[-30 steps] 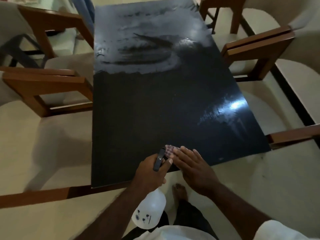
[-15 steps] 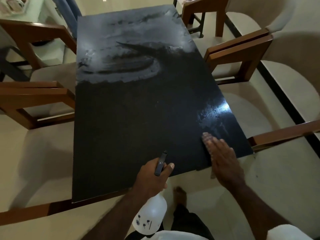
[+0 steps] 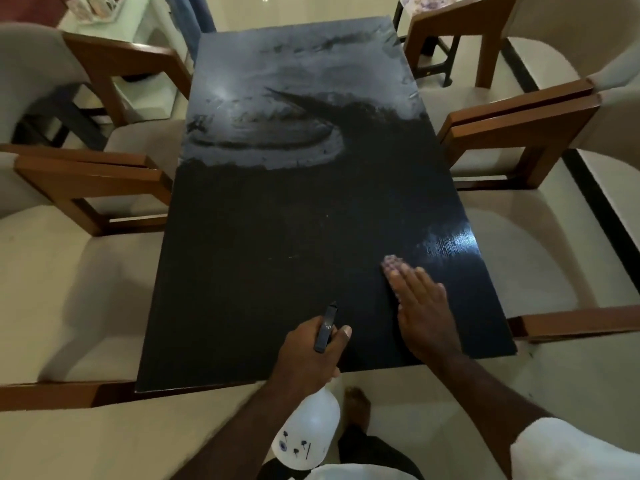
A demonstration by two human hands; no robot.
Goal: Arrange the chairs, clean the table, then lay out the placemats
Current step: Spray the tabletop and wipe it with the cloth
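Observation:
A long black table [image 3: 277, 230] runs away from me, with wet smears across its far half. My left hand [image 3: 306, 355] grips a white spray bottle [image 3: 308, 434] by its dark trigger head at the table's near edge. My right hand [image 3: 420, 306] lies flat with straight fingers on the near right part of the table, pressing a small checked cloth [image 3: 391, 263] that shows only at the fingertips. Cream chairs with brown wooden arms stand along both sides, one chair [image 3: 62, 271] on the left and another chair [image 3: 540, 258] on the right.
More wooden-armed chairs stand at the far left [image 3: 114, 71] and far right [image 3: 485, 29]. A pale side table [image 3: 114, 19] sits beyond the far left corner. My bare foot [image 3: 356, 407] is on the floor just below the table's near edge.
My right hand has slid the cloth from the near middle of the table over to the right, then slightly forward. My left hand with the bottle stayed at the near edge.

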